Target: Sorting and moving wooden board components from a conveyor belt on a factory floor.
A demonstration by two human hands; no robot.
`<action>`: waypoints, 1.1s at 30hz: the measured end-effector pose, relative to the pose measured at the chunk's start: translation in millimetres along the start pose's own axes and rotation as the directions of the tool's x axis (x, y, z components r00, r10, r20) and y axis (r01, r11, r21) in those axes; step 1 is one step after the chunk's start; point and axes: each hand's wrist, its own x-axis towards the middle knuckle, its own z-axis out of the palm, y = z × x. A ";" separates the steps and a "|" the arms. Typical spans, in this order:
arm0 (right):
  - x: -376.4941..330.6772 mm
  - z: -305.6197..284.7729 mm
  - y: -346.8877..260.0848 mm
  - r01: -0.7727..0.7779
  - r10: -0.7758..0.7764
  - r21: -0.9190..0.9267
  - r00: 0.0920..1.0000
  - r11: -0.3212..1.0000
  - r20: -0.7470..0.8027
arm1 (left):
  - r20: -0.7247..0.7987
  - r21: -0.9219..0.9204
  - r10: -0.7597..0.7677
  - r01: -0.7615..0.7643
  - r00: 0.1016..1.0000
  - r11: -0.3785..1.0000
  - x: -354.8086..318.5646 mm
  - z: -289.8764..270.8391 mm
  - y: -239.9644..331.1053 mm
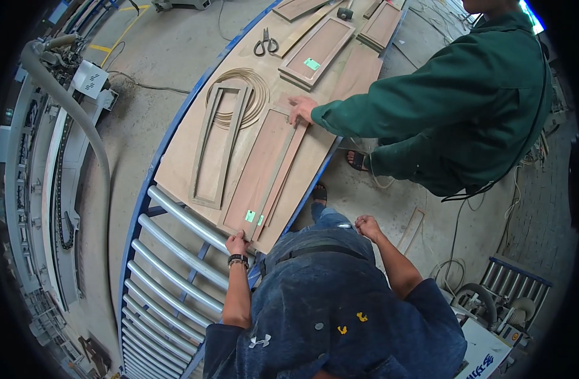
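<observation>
My left hand (pixel 237 243) grips the near end of a long reddish-brown wooden panel (pixel 259 170), which lies on a larger pale board (pixel 176 161). Two small green labels are stuck near that end. At the panel's far end, a co-worker's hand (pixel 300 110) rests on a narrow wooden strip (pixel 282 165) along its right edge. Left of the panel lies a bare rectangular wooden frame (pixel 203 144), partly over a coil of thin tan banding (pixel 259 95). My right hand (pixel 367 227) hangs beside my waist, fingers curled in, and nothing shows in it.
Black-handled scissors (pixel 266 44), a framed panel (pixel 319 50) and a mallet (pixel 345 12) lie farther up the board. Metal rollers (pixel 188 218) run on the near left. The co-worker in green (pixel 441 107) stands at the right. Cables (pixel 453 271) trail over the floor.
</observation>
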 end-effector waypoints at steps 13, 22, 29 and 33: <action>-8.7 -2.6 -10.7 -0.051 0.050 -0.068 0.999 0.996 -0.017 | -0.062 0.182 0.091 -0.078 0.994 0.980 -8.8 12.5 11.5; 40.5 -20.3 -31.6 0.219 -0.357 -0.607 0.927 0.763 -0.114 | 0.034 0.729 0.309 -0.235 0.950 0.643 -53.6 33.9 69.3; 139.9 20.8 -248.6 0.542 -0.617 -0.766 0.746 0.345 0.249 | 0.029 0.657 0.126 -0.114 0.992 0.745 -61.6 25.3 69.3; 204.6 84.9 -375.8 0.569 -0.492 -0.269 -0.283 -0.777 0.823 | 0.009 0.516 0.107 -0.096 0.994 0.851 -46.6 9.4 47.7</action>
